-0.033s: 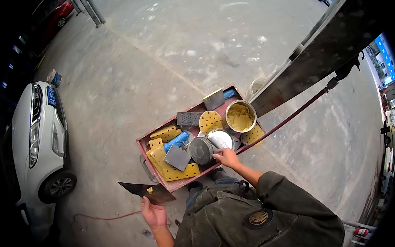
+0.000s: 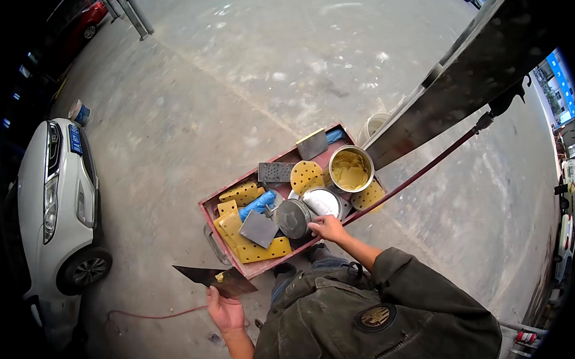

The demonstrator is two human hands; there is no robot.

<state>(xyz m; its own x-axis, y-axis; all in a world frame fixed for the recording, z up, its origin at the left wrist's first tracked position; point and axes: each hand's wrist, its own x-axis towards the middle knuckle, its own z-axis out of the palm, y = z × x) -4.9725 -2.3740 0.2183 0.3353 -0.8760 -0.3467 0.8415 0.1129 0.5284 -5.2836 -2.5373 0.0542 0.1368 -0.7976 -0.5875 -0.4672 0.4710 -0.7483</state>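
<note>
My left hand (image 2: 225, 310) grips a thin dark flat plate (image 2: 237, 282) by its near edge, thumb on top. A small dab of yellow paste (image 2: 220, 277) sits on it. The fingers of my right hand (image 2: 327, 229) are closed at the right rim of a round grey tin (image 2: 293, 218), which rests in a red tray (image 2: 249, 269). Beside that tin is a round container with a white top (image 2: 323, 202). An open can of yellow paste (image 2: 350, 170) stands at the tray's far right corner.
Yellow perforated sanding sheets (image 2: 264, 250), a blue roll (image 2: 257, 205), a grey square pad (image 2: 259, 229) and a grey perforated block (image 2: 276, 172) lie in the tray. A dark post (image 2: 455, 85) and red hose (image 2: 414, 178) flank it. A white car (image 2: 59, 206) is at left.
</note>
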